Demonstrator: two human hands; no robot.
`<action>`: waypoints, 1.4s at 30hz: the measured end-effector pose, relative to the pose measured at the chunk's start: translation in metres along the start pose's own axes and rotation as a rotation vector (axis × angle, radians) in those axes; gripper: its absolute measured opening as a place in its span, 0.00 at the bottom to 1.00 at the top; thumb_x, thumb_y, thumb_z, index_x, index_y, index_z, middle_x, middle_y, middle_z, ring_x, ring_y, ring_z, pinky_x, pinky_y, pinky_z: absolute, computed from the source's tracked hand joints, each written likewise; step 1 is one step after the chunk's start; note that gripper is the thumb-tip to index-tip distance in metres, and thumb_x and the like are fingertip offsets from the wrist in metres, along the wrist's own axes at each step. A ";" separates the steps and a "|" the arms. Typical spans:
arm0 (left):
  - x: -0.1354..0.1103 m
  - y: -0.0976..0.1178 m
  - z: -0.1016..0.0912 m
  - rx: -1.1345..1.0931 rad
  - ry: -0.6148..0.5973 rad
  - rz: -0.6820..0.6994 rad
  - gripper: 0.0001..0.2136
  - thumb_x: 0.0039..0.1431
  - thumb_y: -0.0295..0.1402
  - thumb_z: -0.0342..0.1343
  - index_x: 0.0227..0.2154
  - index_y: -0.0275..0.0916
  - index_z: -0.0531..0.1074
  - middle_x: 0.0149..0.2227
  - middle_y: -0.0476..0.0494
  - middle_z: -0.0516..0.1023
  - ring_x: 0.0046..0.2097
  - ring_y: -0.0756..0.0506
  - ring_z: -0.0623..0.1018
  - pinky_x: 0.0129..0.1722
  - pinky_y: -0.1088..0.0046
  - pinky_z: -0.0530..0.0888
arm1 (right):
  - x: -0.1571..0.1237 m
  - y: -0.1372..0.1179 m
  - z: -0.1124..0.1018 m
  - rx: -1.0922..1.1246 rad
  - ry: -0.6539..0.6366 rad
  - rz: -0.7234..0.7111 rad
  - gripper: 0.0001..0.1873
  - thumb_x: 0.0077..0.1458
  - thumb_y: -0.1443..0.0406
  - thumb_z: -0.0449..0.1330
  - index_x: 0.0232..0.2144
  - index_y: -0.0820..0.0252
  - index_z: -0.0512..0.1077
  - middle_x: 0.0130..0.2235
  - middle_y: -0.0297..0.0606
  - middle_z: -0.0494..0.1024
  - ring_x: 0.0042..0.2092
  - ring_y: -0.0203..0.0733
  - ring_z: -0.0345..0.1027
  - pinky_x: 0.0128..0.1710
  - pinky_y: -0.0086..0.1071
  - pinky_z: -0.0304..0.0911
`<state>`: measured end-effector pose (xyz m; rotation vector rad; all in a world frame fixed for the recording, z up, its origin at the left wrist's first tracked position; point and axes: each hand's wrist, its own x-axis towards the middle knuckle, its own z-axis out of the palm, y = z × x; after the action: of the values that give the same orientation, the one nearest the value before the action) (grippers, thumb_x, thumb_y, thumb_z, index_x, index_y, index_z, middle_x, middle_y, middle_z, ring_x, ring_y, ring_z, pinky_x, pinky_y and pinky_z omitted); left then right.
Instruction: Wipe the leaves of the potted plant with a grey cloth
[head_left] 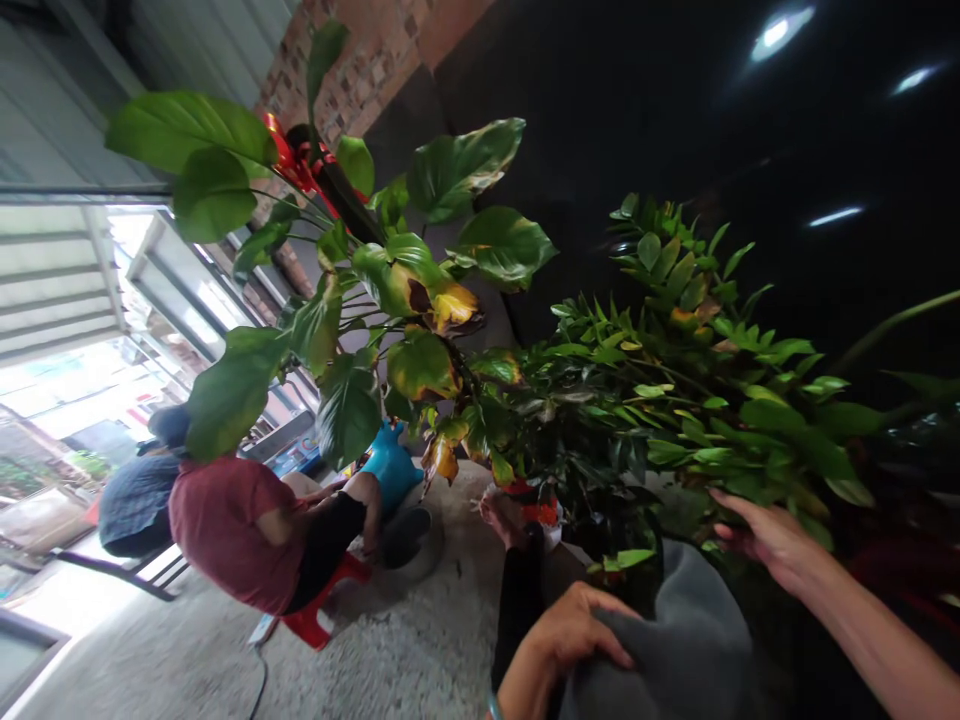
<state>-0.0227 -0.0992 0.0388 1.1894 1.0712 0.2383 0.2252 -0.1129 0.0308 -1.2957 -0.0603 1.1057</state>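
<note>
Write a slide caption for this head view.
Right hand reaches into leafy plant; left hand rests on grey cloth.

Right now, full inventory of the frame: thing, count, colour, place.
big-leaf plant: one, green with yellowed leaves, left of centre
red ribbon: one, on that plant's stem, upper left
small-leaf plant: one, green, right of centre
blue bag: one, by the seated person
seated person: one, red shirt, on a red stool, lower left
second person: one, dark blue top, far left
grey cloth: one, bottom centre
left hand: fingers resting on the grey cloth
right hand: fingers open, touching the small-leaf plant's leaves
</note>
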 end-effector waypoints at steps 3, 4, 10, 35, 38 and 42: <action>-0.008 -0.018 0.003 -0.102 0.134 -0.044 0.13 0.21 0.26 0.63 0.19 0.38 0.79 0.17 0.54 0.71 0.23 0.50 0.66 0.28 0.72 0.63 | -0.006 -0.005 -0.001 -0.014 -0.024 0.017 0.12 0.38 0.70 0.67 0.26 0.55 0.68 0.15 0.28 0.71 0.14 0.39 0.66 0.13 0.29 0.66; -0.011 -0.021 0.005 -0.152 0.155 -0.066 0.12 0.21 0.25 0.62 0.18 0.38 0.78 0.16 0.54 0.71 0.23 0.49 0.66 0.27 0.72 0.63 | -0.009 -0.007 -0.002 -0.015 -0.032 0.021 0.11 0.40 0.69 0.66 0.26 0.55 0.68 0.15 0.29 0.71 0.14 0.39 0.66 0.13 0.29 0.66; -0.020 -0.027 0.014 -0.429 0.178 -0.055 0.14 0.21 0.22 0.58 0.20 0.37 0.74 0.17 0.53 0.72 0.23 0.49 0.68 0.26 0.74 0.62 | -0.025 -0.013 -0.005 0.029 -0.122 0.034 0.02 0.49 0.65 0.59 0.28 0.53 0.70 0.21 0.34 0.77 0.21 0.42 0.72 0.21 0.31 0.69; -0.036 -0.004 0.021 -1.030 0.301 0.250 0.25 0.24 0.30 0.61 0.36 0.41 0.72 0.30 0.46 0.78 0.41 0.37 0.76 0.41 0.64 0.71 | -0.144 0.110 0.032 -0.476 -0.459 -0.293 0.29 0.37 0.51 0.64 0.42 0.59 0.76 0.48 0.46 0.78 0.53 0.59 0.67 0.53 0.41 0.62; -0.032 -0.004 0.019 -1.054 0.296 0.290 0.25 0.24 0.29 0.60 0.35 0.41 0.73 0.29 0.46 0.78 0.40 0.39 0.76 0.43 0.65 0.70 | -0.144 0.108 0.048 -0.472 -0.335 -0.364 0.26 0.41 0.51 0.61 0.40 0.60 0.77 0.45 0.46 0.80 0.50 0.57 0.70 0.52 0.41 0.62; -0.025 0.005 0.000 -1.081 0.192 0.353 0.19 0.25 0.29 0.61 0.29 0.41 0.74 0.31 0.45 0.78 0.43 0.39 0.75 0.47 0.65 0.68 | -0.136 0.074 0.072 -0.515 -0.366 -0.516 0.21 0.40 0.52 0.61 0.34 0.60 0.78 0.38 0.45 0.82 0.43 0.57 0.73 0.47 0.43 0.65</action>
<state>-0.0342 -0.1137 0.0569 0.3520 0.6911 1.0718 0.0663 -0.1623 0.0689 -1.3951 -0.9524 0.8843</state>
